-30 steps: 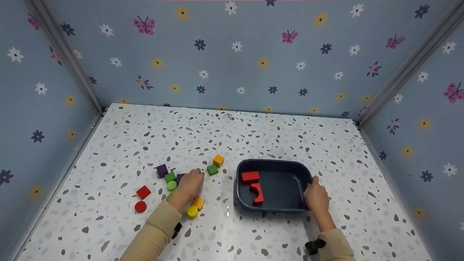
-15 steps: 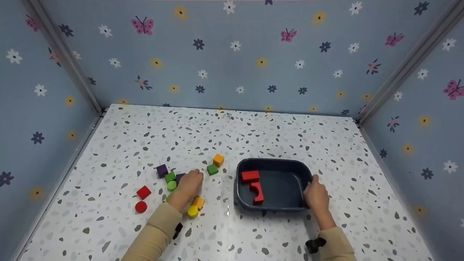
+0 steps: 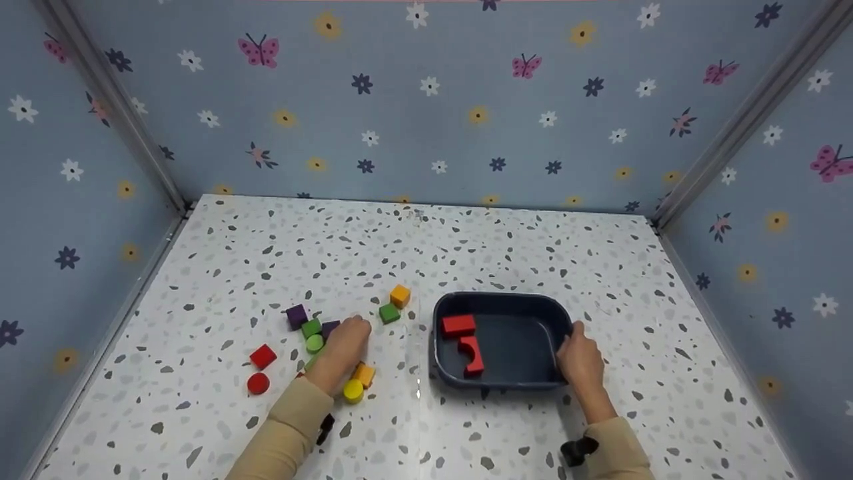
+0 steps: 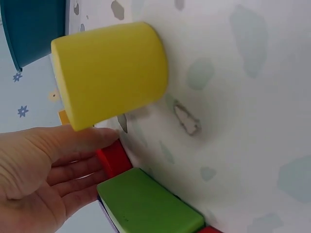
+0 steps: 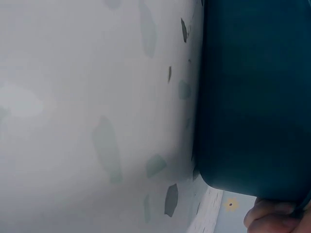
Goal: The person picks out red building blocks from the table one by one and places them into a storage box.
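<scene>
In the head view my left hand (image 3: 343,350) is low among scattered toy blocks. The left wrist view shows its thumb and fingers pinching a red block (image 4: 114,158), partly hidden by the hand. Touching or very near it is a green block (image 4: 150,201), and a yellow cylinder (image 4: 112,70) stands closer to the camera. My right hand (image 3: 582,360) grips the right rim of a dark blue tub (image 3: 503,385). Inside the tub, toward its left side, lie a red rectangular block (image 3: 459,325) and a red arch block (image 3: 472,357).
Left of the hand are a red cube (image 3: 263,356), a red cylinder (image 3: 258,383) and a purple cube (image 3: 296,317). An orange cube (image 3: 400,296) and a green block (image 3: 389,313) sit between hand and tub. Patterned walls (image 3: 426,100) enclose the speckled tabletop (image 3: 426,250).
The head view has shifted slightly. Both hands keep almost the same places, and a sliver of red now shows beside the left wrist. The tub and the visible blocks stay put.
</scene>
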The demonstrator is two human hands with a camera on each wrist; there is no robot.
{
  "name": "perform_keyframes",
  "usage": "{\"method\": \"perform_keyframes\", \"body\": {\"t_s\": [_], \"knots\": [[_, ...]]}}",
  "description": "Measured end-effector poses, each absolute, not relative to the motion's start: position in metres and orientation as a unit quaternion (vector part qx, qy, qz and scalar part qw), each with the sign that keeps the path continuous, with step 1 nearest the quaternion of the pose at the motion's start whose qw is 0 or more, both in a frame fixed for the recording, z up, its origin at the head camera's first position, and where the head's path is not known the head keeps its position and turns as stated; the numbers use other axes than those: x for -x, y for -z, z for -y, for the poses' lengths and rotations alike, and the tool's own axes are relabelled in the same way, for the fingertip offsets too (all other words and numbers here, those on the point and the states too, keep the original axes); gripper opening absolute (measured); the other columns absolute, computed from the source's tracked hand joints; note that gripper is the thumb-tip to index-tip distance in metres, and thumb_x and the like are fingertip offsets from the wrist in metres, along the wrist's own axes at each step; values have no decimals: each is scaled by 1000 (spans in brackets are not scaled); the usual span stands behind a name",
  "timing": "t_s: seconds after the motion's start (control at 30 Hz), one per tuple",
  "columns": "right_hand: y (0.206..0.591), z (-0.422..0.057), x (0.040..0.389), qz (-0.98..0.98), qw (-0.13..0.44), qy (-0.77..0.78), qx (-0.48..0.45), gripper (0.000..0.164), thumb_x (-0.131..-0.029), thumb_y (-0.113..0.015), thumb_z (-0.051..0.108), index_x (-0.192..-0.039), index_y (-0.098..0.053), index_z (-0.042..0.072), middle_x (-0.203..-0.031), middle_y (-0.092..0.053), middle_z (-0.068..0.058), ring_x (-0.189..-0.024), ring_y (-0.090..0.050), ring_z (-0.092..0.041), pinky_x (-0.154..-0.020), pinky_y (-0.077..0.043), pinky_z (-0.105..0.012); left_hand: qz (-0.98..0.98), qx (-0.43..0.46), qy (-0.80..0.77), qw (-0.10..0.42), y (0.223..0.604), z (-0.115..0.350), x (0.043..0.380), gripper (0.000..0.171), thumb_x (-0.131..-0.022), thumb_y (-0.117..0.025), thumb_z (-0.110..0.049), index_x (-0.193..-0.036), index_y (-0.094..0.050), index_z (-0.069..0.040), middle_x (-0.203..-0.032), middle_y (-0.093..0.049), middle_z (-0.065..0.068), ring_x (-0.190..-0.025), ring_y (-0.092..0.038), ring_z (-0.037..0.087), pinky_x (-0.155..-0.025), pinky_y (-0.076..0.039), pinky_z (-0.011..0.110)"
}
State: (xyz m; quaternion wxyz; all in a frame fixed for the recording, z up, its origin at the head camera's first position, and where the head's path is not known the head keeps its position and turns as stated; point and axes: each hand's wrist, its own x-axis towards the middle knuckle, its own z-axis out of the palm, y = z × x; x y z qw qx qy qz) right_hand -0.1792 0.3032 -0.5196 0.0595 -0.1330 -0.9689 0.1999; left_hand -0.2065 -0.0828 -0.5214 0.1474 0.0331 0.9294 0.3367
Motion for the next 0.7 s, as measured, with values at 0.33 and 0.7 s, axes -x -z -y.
{"method": "perform_keyframes", "body": {"t_s": [0.33,0.7], "knots": [[522,-303,178,969,70,-197,128,21,-88,-42,8,-106,-41,-4,-78,-57,-28,-65,-57,-40,-48,-42,-47,-948,-64,-280,134,521,82,205,12,-88,-42,0,-90,-53,-2,-86,-47,8,-75,-42,22,-67,-38,31],[521,-303,178,969,70,-199,126,22,-89,-40,7,-108,-40,-5,-80,-57,-30,-65,-58,-40,-49,-42,-47,-973,-133,-191,3,517,77,201,6,-74,-64,1,-73,-58,0,-73,-46,7,-67,-48,21,-62,-45,32]]}}
